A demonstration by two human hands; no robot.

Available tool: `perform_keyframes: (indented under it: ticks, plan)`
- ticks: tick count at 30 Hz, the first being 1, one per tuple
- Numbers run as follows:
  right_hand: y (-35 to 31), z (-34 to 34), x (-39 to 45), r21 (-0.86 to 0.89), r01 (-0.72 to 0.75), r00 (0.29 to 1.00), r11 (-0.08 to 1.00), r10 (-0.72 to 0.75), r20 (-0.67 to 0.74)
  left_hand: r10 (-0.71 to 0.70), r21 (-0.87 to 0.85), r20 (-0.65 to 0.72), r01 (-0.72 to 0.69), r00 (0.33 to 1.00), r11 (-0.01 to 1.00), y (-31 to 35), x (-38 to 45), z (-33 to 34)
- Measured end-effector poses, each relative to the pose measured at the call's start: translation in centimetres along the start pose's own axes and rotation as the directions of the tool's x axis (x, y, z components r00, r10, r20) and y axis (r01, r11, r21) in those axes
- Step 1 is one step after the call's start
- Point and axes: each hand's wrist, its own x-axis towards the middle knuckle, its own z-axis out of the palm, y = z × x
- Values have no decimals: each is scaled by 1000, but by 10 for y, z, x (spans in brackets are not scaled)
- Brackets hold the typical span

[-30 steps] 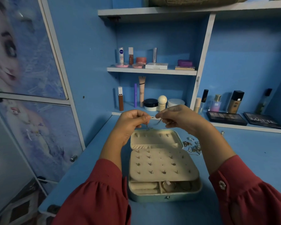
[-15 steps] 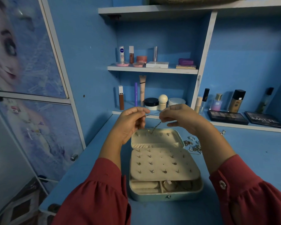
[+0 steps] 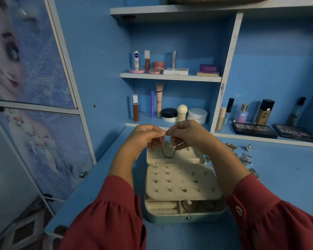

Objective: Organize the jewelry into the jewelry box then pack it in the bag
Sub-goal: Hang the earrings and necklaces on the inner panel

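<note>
Blue tabletop (image 3: 287,186): open jewelry box (image 3: 185,212) mid-surface; left hand (image 3: 146,139) and right hand (image 3: 185,136) fingers pinch chain (image 3: 167,153) above its lid.

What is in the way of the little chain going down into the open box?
Nothing visible. The chain hangs in a loop from both hands, left hand and right hand, just above the open jewelry box, in front of its lid, with only air below.

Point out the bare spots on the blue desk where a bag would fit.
Bare desk lies left of the jewelry box, up to the cabinet door. Another bare patch sits far right, beyond the loose jewelry and below the palettes. Crowded: right beside the box, where loose pieces are scattered. Both hands hold a chain above the lid.
</note>
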Motion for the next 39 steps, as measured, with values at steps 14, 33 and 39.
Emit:
perform_keyframes:
  ticks: [14, 33, 39]
  plan:
    - [23, 15, 7, -287, -25, 1000, 958, 20, -22, 52, 585, -297, 139, 953, 799, -26, 12, -6]
    - [21, 17, 8, -549, 24, 994, 835, 37, 99, -68, 652, -188, 177, 980, 737, -17, 8, -8]
    - [14, 13, 4, -468, 32, 979, 883, 68, 195, -116, 583, -47, 122, 992, 804, -11, 0, -15]
